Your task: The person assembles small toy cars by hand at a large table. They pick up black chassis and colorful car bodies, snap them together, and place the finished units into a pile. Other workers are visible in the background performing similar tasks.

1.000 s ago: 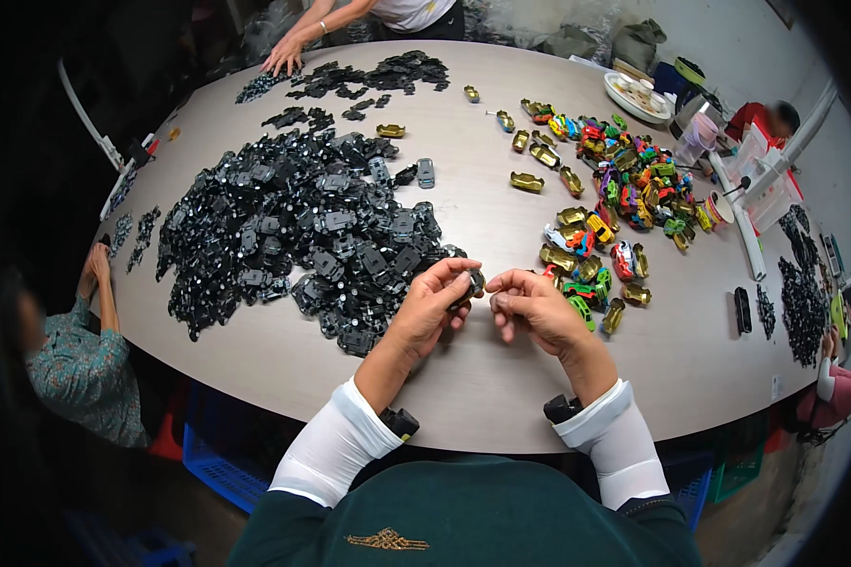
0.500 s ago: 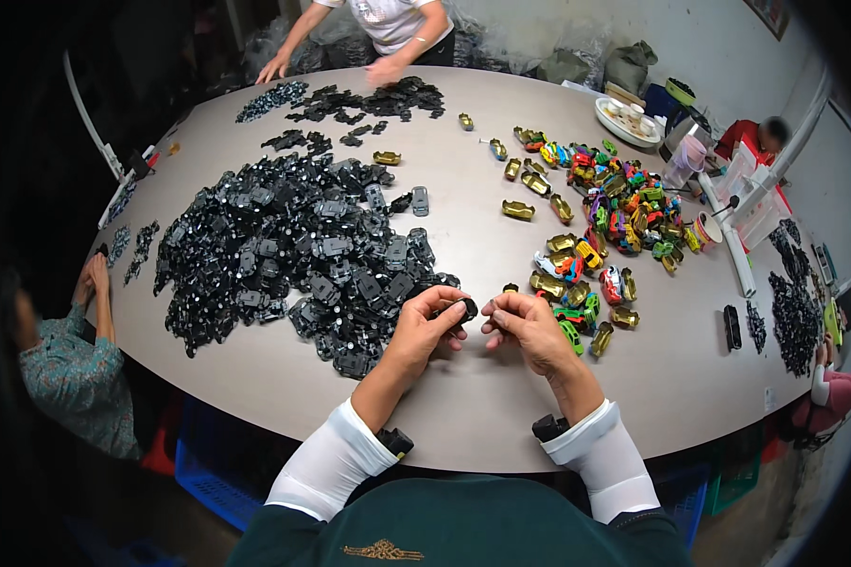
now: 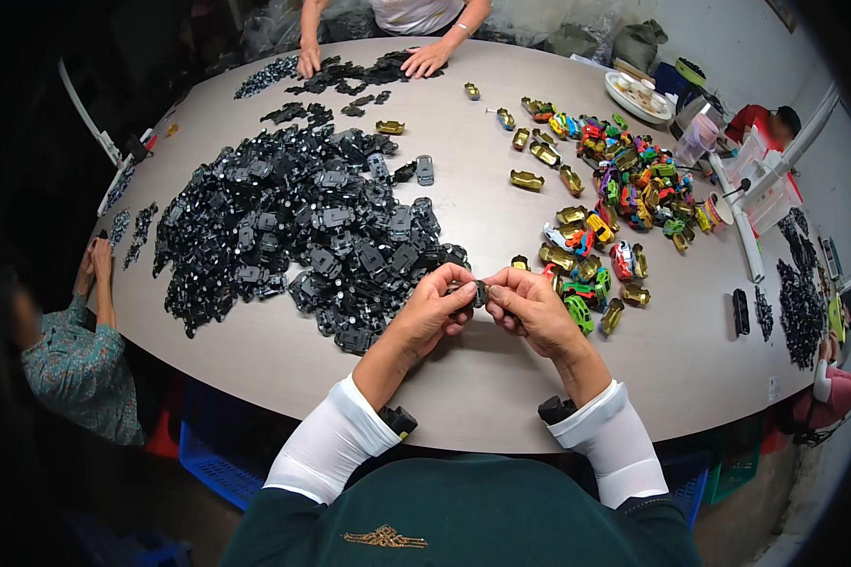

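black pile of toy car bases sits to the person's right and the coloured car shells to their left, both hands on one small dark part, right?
Sides are swapped. The head view shows the black pile on the person's left and the coloured car shells on their right. The left hand and right hand do hold one small dark part.

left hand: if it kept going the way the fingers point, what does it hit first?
The left hand points right, toward the small dark part pinched between both hands; just beyond that it would meet the right hand, whose fingertips nearly touch it. Depth looks level, though that is hard to judge.
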A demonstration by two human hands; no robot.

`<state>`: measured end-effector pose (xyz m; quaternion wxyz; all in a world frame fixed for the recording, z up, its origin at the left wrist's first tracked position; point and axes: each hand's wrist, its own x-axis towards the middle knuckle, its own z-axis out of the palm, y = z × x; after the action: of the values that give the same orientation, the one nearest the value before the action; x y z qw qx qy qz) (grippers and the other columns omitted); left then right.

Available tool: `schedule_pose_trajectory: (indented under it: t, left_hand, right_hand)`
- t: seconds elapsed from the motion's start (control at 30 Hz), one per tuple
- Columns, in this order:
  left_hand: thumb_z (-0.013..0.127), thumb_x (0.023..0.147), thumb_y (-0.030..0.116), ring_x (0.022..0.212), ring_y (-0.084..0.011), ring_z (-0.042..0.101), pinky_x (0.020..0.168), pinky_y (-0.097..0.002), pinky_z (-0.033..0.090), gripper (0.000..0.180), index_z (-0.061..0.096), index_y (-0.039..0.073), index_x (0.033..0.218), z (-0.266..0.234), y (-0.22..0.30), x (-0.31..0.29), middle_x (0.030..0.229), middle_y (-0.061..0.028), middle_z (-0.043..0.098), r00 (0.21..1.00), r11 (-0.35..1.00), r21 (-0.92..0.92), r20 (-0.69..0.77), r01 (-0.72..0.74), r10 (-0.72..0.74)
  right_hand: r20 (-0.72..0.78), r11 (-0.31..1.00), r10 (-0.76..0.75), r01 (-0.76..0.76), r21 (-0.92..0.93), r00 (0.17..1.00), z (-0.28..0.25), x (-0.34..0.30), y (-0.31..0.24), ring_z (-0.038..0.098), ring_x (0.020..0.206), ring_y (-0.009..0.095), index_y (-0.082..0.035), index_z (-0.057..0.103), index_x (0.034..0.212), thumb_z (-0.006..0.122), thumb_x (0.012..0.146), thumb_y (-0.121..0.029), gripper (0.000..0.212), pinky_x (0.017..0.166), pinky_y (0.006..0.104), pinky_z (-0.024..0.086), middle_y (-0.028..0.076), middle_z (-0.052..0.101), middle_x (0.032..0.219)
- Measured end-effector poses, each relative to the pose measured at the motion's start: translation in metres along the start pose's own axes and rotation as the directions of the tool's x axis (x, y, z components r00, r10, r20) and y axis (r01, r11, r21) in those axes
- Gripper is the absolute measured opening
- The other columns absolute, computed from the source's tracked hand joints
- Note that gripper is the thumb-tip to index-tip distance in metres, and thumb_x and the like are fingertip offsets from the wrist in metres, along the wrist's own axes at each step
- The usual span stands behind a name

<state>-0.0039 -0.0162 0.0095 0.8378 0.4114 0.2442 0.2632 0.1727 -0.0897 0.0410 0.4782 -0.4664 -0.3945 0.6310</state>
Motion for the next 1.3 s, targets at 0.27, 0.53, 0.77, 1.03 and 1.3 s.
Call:
schedule_pose_trajectory:
  t: [0.27, 0.53, 0.77, 1.03, 1.3]
  left_hand:
    - [0.065, 0.091, 0.022, 0.060, -0.0047, 0.047, 0.045, -0.0159, 0.033, 0.018, 0.051, 0.010, 0.094, -0.001, 0.001, -0.001, 0.079, 0.0019, 0.055, 1.000, 0.999, 0.035, -0.023, 0.005, -0.005]
    - [0.064, 0.092, 0.019, 0.054, -0.0029, 0.044, 0.043, -0.0161, 0.029, 0.016, 0.051, 0.010, 0.091, -0.001, -0.002, 0.000, 0.072, 0.0040, 0.052, 0.998, 0.992, 0.112, -0.041, -0.050, 0.055]
    - [0.066, 0.085, 0.010, 0.065, -0.0100, 0.051, 0.057, -0.0253, 0.041, 0.015, 0.054, 0.001, 0.085, 0.002, -0.007, 0.002, 0.075, -0.0029, 0.057, 0.905, 0.652, 0.720, -0.080, -0.237, 0.418]
    - [0.066, 0.084, 0.009, 0.071, -0.0112, 0.053, 0.063, -0.0273, 0.044, 0.015, 0.055, -0.001, 0.085, 0.003, -0.004, 0.002, 0.077, -0.0061, 0.059, 0.869, 0.578, 0.777, -0.083, -0.251, 0.488]
    - [0.068, 0.081, 0.010, 0.062, -0.0163, 0.055, 0.057, -0.0312, 0.043, 0.017, 0.055, -0.002, 0.083, 0.012, -0.006, -0.001, 0.071, -0.0107, 0.060, 0.816, 0.497, 0.803, -0.023, -0.328, 0.577]
  right_hand:
    - [0.042, 0.998, 0.006, -0.008, 0.056, 0.999, -0.002, -0.001, -0.002, 0.045, 0.052, 0.002, -0.002, 0.060, 0.105, 0.058, 0.096, -0.017, 0.018, 0.041, 0.0146, 0.031, -0.001, 0.058, 0.073]
    - [0.016, 0.999, 0.038, -0.038, -0.033, 0.999, -0.002, -0.002, -0.001, 0.047, 0.051, 0.002, -0.004, 0.062, 0.104, 0.059, 0.095, -0.018, 0.017, 0.042, 0.0147, 0.031, -0.001, 0.062, 0.072]
    - [-0.074, 0.913, -0.147, 0.106, -0.394, 0.986, -0.001, 0.009, 0.025, 0.049, 0.055, 0.005, 0.001, 0.062, 0.089, 0.056, 0.090, -0.005, 0.009, 0.048, 0.0214, 0.036, 0.002, 0.064, 0.067]
    - [-0.049, 0.985, -0.012, 0.003, -0.171, 0.999, 0.004, 0.005, 0.011, 0.053, 0.053, 0.004, 0.001, 0.062, 0.103, 0.053, 0.094, -0.009, 0.015, 0.044, 0.0191, 0.045, 0.001, 0.063, 0.070]
    - [-0.175, 0.810, -0.290, 0.144, -0.568, 0.941, 0.007, 0.010, 0.035, 0.049, 0.052, 0.003, 0.001, 0.065, 0.090, 0.055, 0.092, -0.006, 0.012, 0.045, 0.0191, 0.036, -0.001, 0.058, 0.061]
